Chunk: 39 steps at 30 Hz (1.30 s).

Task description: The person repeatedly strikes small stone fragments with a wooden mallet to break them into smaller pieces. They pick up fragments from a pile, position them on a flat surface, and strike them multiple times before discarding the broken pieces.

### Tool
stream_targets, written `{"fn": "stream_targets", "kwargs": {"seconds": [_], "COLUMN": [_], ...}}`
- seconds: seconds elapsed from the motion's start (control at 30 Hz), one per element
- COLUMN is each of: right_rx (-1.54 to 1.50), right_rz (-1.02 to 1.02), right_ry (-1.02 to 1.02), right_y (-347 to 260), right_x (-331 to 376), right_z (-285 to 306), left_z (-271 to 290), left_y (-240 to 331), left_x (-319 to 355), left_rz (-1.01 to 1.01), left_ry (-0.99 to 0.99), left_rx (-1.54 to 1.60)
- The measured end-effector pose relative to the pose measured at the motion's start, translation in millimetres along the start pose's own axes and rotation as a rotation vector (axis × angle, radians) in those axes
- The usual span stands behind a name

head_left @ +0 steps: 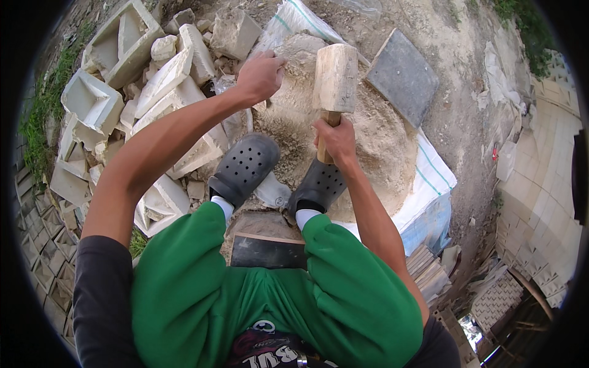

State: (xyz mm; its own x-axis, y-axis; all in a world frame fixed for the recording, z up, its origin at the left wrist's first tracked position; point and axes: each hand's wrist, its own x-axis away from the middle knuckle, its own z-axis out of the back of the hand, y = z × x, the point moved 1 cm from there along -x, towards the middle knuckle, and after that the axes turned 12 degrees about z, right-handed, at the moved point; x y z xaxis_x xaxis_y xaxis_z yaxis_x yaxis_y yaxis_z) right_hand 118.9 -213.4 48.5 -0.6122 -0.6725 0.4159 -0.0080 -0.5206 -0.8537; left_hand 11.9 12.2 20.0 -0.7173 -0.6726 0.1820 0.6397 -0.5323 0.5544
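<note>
My right hand [336, 140] is wrapped round the handle of a wooden mallet [336, 78], whose pale, dusty head points away from me over a heap of crushed, plaster-like powder [383, 141]. To its left, my left hand [261, 76] is closed, knuckles up, at the far left edge of the heap. Whatever its fingers grip is hidden beneath them. A pale lump [304, 46] lies just past its fingertips. The powder rests on a white woven sheet [438, 168] with green stripes.
Broken white plaster moulds [95, 104] and chunks are piled on the left. A square grey slab [403, 78] lies at the far right of the heap. My feet, in dark clogs [245, 165], stand at the powder's near edge. Stacked pale blocks [534, 202] are at far right.
</note>
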Motion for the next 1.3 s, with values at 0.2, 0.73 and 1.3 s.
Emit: {"fn": "stream_targets", "kwargs": {"seconds": [0.2, 0.73, 1.3], "right_rx": [0.022, 0.078, 0.245], "right_rz": [-0.03, 0.02, 0.018], "right_ry": [-0.004, -0.026, -0.059], "right_y": [3.3, -3.2, -47.0], "right_x": [-1.7, -2.1, -5.7], "right_z": [-1.7, 0.1, -2.7], "left_z": [-11.6, -9.4, 4.9], "left_y": [0.6, 11.4, -54.1], "left_x": [-1.0, -0.8, 29.9], "left_rz": [0.001, 0.092, -0.029], "left_ry": [-0.079, -0.084, 0.087], "left_rx": [0.12, 0.42, 0.208]}}
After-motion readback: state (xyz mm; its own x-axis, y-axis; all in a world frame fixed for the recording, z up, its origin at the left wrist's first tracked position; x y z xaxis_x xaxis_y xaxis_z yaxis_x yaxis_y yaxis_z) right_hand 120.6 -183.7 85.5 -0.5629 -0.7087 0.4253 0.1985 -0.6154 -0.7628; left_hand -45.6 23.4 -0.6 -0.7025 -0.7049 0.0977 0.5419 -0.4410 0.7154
